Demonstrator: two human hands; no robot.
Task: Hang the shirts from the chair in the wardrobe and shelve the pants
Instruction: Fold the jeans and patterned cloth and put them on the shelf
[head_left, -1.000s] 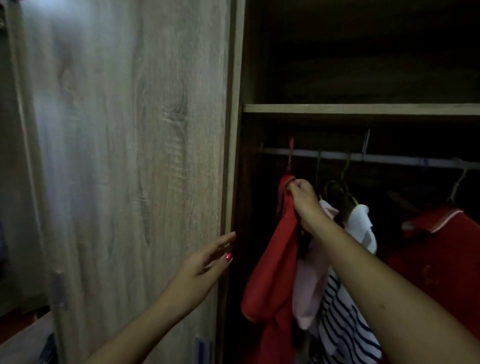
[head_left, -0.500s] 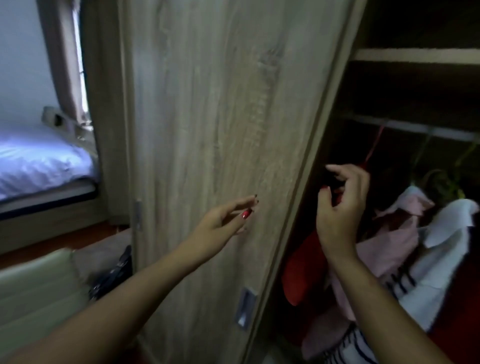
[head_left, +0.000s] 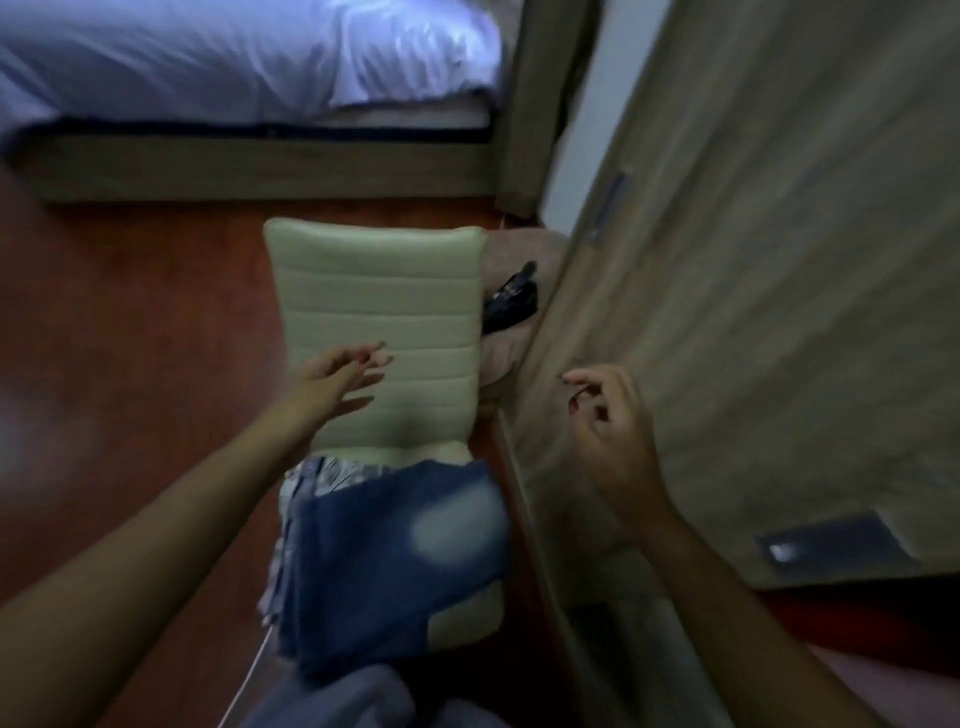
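A cream padded chair (head_left: 376, 317) stands below me on the red-brown floor. Folded blue denim pants (head_left: 395, 561) lie on its seat, over a pale patterned garment (head_left: 332, 470) that peeks out at the upper left. More pale blue cloth (head_left: 363, 699) shows at the bottom edge. My left hand (head_left: 335, 382) hovers over the chair's backrest with fingers spread, holding nothing. My right hand (head_left: 608, 421) hangs in front of the wardrobe door (head_left: 753, 312), fingers loosely curled and empty.
A bed with a light sheet (head_left: 244, 57) fills the top left. A black object (head_left: 511, 304) lies on a pinkish surface (head_left: 501, 260) between chair and wardrobe. The wardrobe door has recessed handles (head_left: 831, 540).
My view has swung from the wardrobe interior down to the chair. My right hand has let go of the red shirt's hanger and come out of the wardrobe. My left hand moved from the door toward the chair.
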